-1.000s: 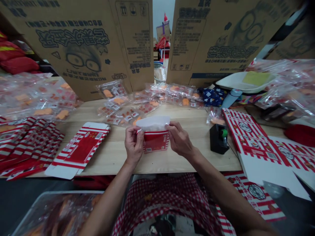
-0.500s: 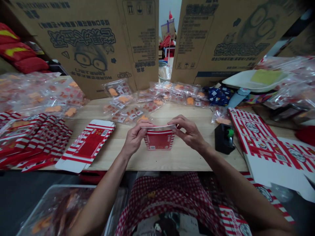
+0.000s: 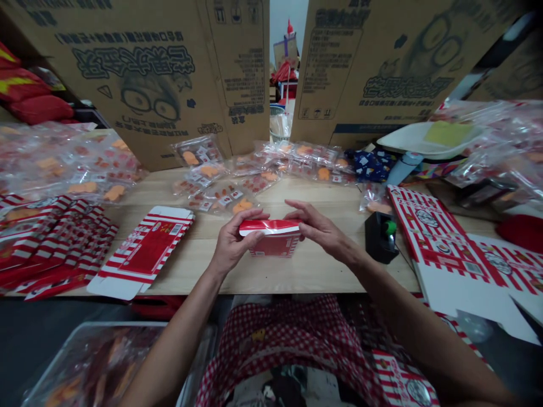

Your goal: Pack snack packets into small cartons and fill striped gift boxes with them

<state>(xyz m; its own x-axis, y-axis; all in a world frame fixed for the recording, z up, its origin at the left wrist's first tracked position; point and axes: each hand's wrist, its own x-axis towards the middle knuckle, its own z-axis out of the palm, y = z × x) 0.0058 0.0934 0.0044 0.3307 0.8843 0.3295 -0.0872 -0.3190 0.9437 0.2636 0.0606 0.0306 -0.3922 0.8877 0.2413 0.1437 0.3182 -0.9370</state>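
Observation:
A small red-and-white cardboard box (image 3: 271, 244) stands upright on the wooden table in front of me, its red top flap folded over with a white edge showing. My left hand (image 3: 237, 237) grips the box's upper left corner, thumb on the near side and fingers behind. At the upper right corner, my right hand (image 3: 318, 229) holds the box's edge with the thumb against it; its index finger reaches out over the far side. Whatever lies inside the box is hidden. To the left lies a flattened striped box (image 3: 146, 249).
Striped packages (image 3: 55, 243) are stacked at far left. Clear bags (image 3: 220, 195) with orange pieces lie along the back, before large cardboard cartons (image 3: 161, 73). A black tape dispenser (image 3: 379, 237) stands right, beside flat striped cartons (image 3: 445, 237). A plastic bin (image 3: 85, 362) sits below.
The top flap has gone from a flat, thin edge to folded down, its red face now showing. Both hands have shifted from pinching its ends to holding the box's upper corners.

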